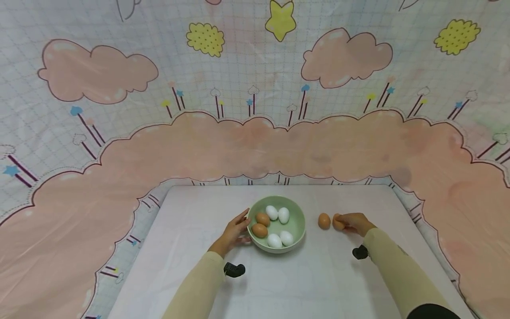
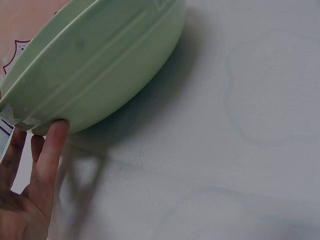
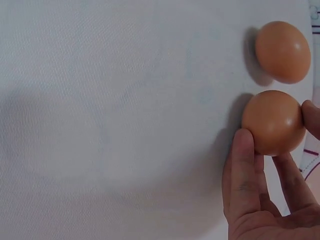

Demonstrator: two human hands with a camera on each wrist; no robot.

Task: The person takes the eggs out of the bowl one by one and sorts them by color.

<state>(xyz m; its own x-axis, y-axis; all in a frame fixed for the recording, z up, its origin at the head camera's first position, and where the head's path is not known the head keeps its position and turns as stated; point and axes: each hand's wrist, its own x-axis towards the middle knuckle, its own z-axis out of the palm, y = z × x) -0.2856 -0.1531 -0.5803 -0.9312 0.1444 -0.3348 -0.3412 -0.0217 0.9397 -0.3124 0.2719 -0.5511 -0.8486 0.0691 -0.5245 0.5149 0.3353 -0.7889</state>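
In the head view a light green bowl holds several white eggs and two brown eggs. My left hand touches the bowl's left side, its fingers fairly straight against the outer wall in the left wrist view. To the right of the bowl, my right hand pinches a brown egg between thumb and fingers. Another brown egg lies on the table just beside it, left of the held one in the head view. Whether the held egg touches the table I cannot tell.
The table has a white cover. Behind and around it hangs or lies a printed cloth with clouds and stars. A dark wrist device sits by the left cuff, another by the right.
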